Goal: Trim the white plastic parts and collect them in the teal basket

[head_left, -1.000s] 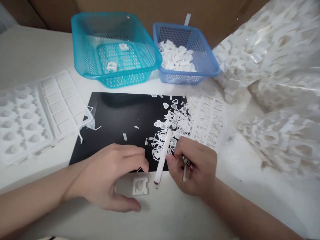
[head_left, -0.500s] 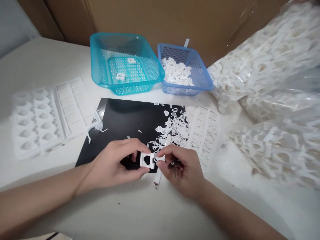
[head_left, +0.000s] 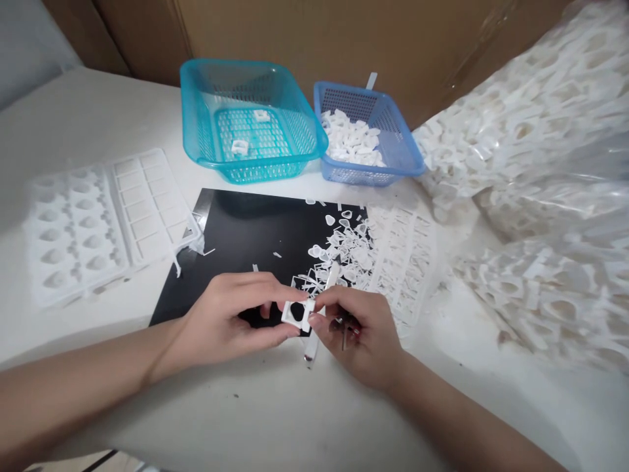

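My left hand (head_left: 230,321) pinches a small white square plastic piece (head_left: 297,313) with a heart-shaped hole, held just above the near edge of a black mat (head_left: 246,242). My right hand (head_left: 361,334) grips the same piece from its right side with thumb and forefinger, and a small metal tool (head_left: 343,328) is tucked in its other fingers. A white stick-like tool (head_left: 322,311) lies on the mat under the hands. White plastic offcuts (head_left: 344,252) are heaped on the mat's right part.
A teal basket (head_left: 206,105) with two white pieces and a blue basket (head_left: 398,144) full of white pieces stand at the back. White mould trays (head_left: 98,223) lie left. Clear bags of white parts (head_left: 535,196) fill the right side. A punched white frame sheet (head_left: 407,262) lies beside the mat.
My left hand picked the white square piece up from the table and both hands now hold it over the mat's edge. The piece has tilted slightly in the last half second.
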The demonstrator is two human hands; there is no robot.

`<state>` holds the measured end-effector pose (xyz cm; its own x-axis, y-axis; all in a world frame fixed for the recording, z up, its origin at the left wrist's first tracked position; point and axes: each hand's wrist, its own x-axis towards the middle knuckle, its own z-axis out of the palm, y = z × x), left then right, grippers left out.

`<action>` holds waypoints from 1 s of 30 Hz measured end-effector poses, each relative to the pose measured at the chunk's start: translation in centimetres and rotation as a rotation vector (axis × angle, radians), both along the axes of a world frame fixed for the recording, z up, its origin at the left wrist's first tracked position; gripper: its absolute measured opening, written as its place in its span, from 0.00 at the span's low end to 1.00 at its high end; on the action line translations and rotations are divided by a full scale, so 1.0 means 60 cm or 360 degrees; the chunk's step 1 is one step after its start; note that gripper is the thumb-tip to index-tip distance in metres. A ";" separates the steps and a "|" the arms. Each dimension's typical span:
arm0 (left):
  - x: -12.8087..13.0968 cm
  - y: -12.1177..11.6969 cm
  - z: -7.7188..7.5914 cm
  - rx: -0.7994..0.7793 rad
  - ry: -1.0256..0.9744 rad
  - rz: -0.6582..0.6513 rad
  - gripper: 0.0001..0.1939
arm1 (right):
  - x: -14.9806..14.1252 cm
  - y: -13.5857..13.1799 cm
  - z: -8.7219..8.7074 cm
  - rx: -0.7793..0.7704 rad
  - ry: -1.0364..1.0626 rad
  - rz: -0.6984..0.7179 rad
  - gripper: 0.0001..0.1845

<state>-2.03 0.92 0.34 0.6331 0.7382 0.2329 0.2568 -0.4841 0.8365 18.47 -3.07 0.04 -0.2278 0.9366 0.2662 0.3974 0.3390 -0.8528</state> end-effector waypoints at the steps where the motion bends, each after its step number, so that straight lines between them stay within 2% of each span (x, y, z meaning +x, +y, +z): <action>1: 0.000 0.000 0.000 -0.0015 0.0002 -0.0001 0.12 | 0.000 0.000 -0.001 -0.0001 -0.0004 0.0001 0.03; 5: 0.002 0.004 0.001 -0.0172 -0.0029 0.0018 0.13 | 0.000 0.000 -0.002 -0.0010 -0.0021 -0.0023 0.05; 12: -0.001 0.013 -0.008 -0.0344 -0.0278 -0.0026 0.17 | 0.000 0.001 -0.002 -0.0002 -0.0023 -0.0043 0.08; 18: -0.003 0.019 -0.010 -0.0532 -0.0270 -0.0054 0.13 | 0.000 0.001 -0.004 -0.0001 -0.0009 0.0022 0.10; 30: -0.005 0.020 -0.010 -0.0560 -0.0252 -0.0086 0.13 | 0.000 0.002 -0.004 0.0056 0.0011 0.0065 0.10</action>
